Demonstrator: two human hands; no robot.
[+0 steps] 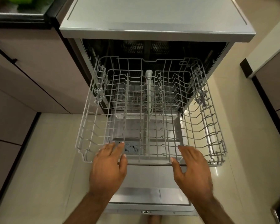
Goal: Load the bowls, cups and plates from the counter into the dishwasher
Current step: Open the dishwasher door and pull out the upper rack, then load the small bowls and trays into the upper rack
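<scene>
1. Green thing (21, 1) top left, blurred and sliced by the edge; no telling what it is;
2. Tub (152, 47) behind the rack (89, 123) is dark; back wall lost;
3. Left hand (107, 168) and right hand (194, 173) smeared; touching the rack's front rail or just above it, can't tell;
4. Forearms (94, 206) run off the bottom edge;
5. Door (144, 194) partly covered by the hands; its small mark (145, 212) unreadable;
6. Metal piece (276, 215) bottom right, cropped.
</scene>
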